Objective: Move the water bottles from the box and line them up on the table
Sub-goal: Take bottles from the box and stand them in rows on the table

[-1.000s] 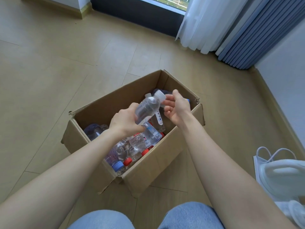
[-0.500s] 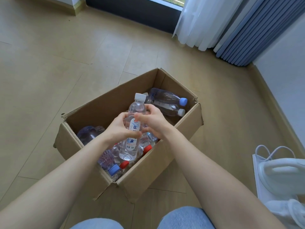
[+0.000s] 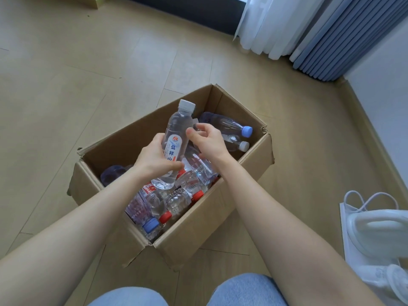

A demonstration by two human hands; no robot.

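An open cardboard box (image 3: pixel 209 219) sits on the floor in front of my knees, filled with several clear water bottles lying on their sides, with red, blue and white caps. My left hand (image 3: pixel 154 157) grips a clear white-capped bottle (image 3: pixel 176 138) with a white label, held nearly upright above the box. My right hand (image 3: pixel 207 140) hovers just right of that bottle, fingers loosely curled and holding nothing. Two bottles with a blue cap (image 3: pixel 246 130) and a white cap (image 3: pixel 244 146) lie at the box's far right end.
Light wooden floor (image 3: pixel 88 74) surrounds the box. White and blue-grey curtains (image 3: pixel 309 29) hang at the back right by a white wall. A white bag with cord handles (image 3: pixel 375 228) lies on the floor at the right. My jeans-clad knees (image 3: pixel 242 292) are at the bottom.
The bottle went from tilted to upright in my left hand and rose slightly. My right hand let go of it and now hovers beside it.
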